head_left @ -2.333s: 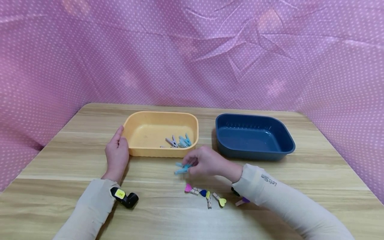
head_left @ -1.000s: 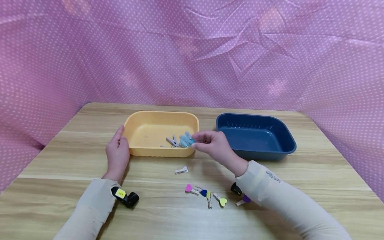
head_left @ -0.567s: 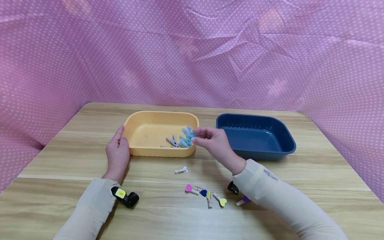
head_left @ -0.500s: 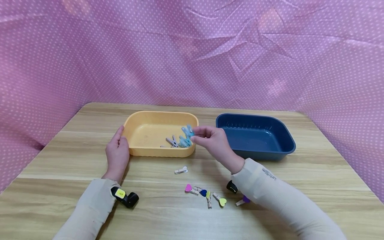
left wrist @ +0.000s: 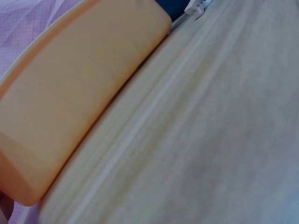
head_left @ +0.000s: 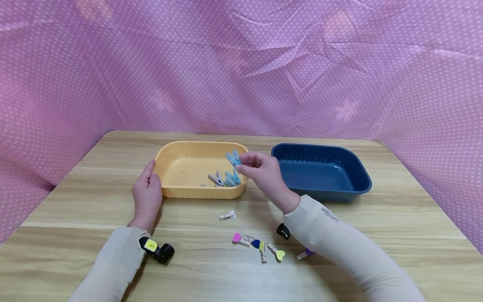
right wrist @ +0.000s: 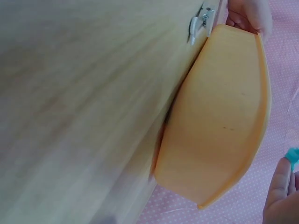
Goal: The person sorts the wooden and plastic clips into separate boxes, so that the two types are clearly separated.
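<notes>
My right hand (head_left: 260, 172) pinches a light blue clothespin (head_left: 233, 158) above the right end of the yellow tray (head_left: 177, 191); a fingertip (right wrist: 280, 196) and a bit of that blue clothespin (right wrist: 294, 153) show in the right wrist view. Several blue and grey clothespins (head_left: 225, 178) lie inside the tray. My left hand (head_left: 147, 193) rests with straight fingers against the tray's left wall. A white clothespin (head_left: 228, 215) lies on the table in front of the tray, the same white clothespin (right wrist: 202, 23) appearing in the right wrist view.
A dark blue tray (head_left: 320, 172) stands right of the yellow one. Small wooden pegs with coloured hearts (head_left: 260, 245) lie near the table's front, beside my right sleeve. A pink dotted cloth (head_left: 241, 63) closes off the back and sides.
My right hand lifted a blue clothespin off the table, leaving the white one, and carried it up and left over the yellow tray's right end. The left hand stayed put.
</notes>
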`<state>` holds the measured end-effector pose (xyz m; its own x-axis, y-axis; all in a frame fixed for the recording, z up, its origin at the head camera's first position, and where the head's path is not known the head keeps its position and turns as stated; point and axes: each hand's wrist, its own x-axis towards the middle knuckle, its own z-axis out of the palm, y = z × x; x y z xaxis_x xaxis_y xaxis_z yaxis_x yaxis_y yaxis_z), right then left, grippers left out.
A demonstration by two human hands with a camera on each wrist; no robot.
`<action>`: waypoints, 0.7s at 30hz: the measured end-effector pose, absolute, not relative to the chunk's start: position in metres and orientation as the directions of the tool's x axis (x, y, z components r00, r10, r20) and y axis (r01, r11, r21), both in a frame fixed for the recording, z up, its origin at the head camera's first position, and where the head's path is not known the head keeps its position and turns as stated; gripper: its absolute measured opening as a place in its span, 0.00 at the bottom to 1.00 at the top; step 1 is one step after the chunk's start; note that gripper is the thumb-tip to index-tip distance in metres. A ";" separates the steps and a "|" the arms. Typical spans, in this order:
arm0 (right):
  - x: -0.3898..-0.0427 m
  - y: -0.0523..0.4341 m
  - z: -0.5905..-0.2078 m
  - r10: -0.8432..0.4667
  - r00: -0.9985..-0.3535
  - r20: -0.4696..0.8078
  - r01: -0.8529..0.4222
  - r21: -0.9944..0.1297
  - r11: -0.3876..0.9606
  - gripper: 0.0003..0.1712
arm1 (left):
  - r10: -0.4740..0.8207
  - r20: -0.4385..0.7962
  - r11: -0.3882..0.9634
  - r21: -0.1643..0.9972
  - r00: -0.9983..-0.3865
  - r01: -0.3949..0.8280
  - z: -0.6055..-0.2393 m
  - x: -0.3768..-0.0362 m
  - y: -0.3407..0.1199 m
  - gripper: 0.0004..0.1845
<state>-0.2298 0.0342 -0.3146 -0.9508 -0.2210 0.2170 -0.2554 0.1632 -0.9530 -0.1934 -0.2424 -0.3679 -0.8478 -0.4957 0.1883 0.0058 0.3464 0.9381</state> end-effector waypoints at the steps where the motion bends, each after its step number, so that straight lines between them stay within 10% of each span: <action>1: -0.230 0.033 -0.314 -0.223 -0.950 0.220 -0.258 -0.953 0.160 0.13 | -0.496 0.188 0.346 0.938 -0.848 0.006 -0.368 -0.193 -0.242 0.23; 21: -0.238 0.023 -0.313 -0.201 -0.967 0.159 -0.193 -0.968 0.162 0.13 | -0.503 0.172 0.331 0.944 -0.847 -0.005 -0.367 -0.195 -0.242 0.23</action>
<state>-0.2384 0.0227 -0.3133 -0.9667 -0.2008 0.1587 -0.1925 0.1618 -0.9679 -0.1948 -0.2423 -0.3671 -0.8467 -0.5035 0.1721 -0.0052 0.3312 0.9435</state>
